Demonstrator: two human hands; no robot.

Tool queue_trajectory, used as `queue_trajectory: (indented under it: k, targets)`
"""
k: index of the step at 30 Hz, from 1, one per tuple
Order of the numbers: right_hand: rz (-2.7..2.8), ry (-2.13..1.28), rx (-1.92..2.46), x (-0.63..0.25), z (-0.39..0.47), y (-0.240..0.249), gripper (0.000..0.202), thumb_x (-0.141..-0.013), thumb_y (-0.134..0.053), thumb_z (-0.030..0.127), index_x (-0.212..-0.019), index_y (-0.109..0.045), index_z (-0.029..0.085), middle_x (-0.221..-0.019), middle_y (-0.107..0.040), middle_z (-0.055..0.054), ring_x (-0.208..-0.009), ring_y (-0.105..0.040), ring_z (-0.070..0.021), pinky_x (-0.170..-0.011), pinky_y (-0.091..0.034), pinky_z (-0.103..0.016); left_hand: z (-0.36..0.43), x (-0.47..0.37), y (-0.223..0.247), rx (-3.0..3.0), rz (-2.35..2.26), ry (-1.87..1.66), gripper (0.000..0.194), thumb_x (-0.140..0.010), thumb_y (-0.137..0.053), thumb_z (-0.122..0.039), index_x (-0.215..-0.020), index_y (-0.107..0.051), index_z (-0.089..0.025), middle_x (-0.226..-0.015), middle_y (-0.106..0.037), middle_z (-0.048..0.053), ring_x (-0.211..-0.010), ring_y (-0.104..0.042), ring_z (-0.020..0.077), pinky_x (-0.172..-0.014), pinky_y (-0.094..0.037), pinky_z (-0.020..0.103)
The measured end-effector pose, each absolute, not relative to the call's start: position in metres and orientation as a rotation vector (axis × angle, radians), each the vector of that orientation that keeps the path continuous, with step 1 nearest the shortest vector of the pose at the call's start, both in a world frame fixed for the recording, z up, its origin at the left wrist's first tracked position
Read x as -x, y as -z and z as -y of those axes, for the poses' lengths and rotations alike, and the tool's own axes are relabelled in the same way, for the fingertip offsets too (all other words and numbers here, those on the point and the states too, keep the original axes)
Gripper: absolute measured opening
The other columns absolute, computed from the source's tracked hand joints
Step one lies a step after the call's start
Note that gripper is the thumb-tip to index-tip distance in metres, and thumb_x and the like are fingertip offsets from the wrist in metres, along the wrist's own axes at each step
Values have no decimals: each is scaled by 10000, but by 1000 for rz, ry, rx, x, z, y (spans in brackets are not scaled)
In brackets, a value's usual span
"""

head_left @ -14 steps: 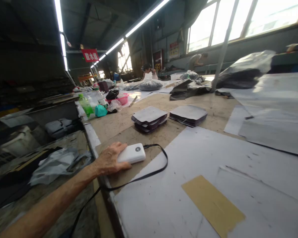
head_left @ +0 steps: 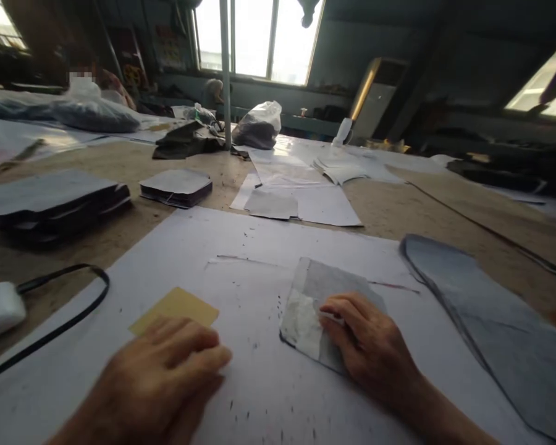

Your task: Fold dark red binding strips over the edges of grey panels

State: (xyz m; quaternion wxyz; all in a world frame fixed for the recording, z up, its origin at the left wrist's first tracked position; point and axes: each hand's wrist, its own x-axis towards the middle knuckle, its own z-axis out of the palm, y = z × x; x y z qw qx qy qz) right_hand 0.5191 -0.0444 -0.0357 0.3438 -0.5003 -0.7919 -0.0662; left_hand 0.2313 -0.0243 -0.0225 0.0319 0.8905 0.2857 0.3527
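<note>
My left hand (head_left: 167, 368) is low over the white sheet (head_left: 250, 303), covering the near edge of a tan paper rectangle (head_left: 183, 307). Its fingers are curled together, slightly blurred, and whatever they may hold is hidden. On the right, my right hand (head_left: 373, 349) rests on a flat grey piece (head_left: 338, 278) with a paler whitish patch on its left side. Thumb and fingers are pinched there, with a small whitish bit showing between them that I cannot identify. The white power bank (head_left: 0, 311) lies at the far left with its black cable (head_left: 60, 330), apart from both hands.
Two stacks of cut grey pieces, a left stack (head_left: 50, 194) and a smaller stack (head_left: 176, 185), stand beyond. A larger grey sheet (head_left: 500, 327) lies at right. Farther back are a metal pole (head_left: 227, 74), a filled plastic bag (head_left: 259, 127) and people at work.
My left hand has let go of the power bank and moved right, to the tan paper. My right hand has come into view on the grey piece. The view has turned right.
</note>
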Motion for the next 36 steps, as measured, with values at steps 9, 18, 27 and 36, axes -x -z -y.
queue_trajectory:
  k: [9,18,27,36]
  targets:
    - [1969,181,1465,-520,46,35,125,-811,-502,193,-841,-617,156,-799,-564,-53,-769,-518,-163,-664,-431,-268,-14,-341,7,-2364,-1194,-806,201,-706,-519,-173,-840,-658,-226,-806,-622,12,-754,-551,162,-726,-451,313]
    - [1992,67,1505,-518,44,35,131,-798,-480,150,-846,-600,127,-808,-554,-65,-799,-495,-194,-682,-414,-307,-32,-352,4,-2036,-1581,-569,184,-680,-511,-174,-807,-644,-186,-771,-643,33,-731,-583,215,-660,-436,352]
    - [1946,12,1555,-519,42,36,175,-816,-507,160,-944,-625,152,-827,-551,-56,-807,-498,-180,-696,-418,-292,-25,-351,12,-2290,-1304,-968,233,-716,-505,-134,-882,-635,-234,-910,-586,1,-842,-527,160,-777,-446,315]
    - [2002,102,1609,-518,33,38,125,-823,-529,178,-826,-654,184,-761,-551,-22,-743,-505,-131,-659,-400,-227,-32,-350,27,-2686,-875,-893,304,-698,-445,-75,-828,-673,-229,-821,-598,28,-764,-479,171,-704,-408,331]
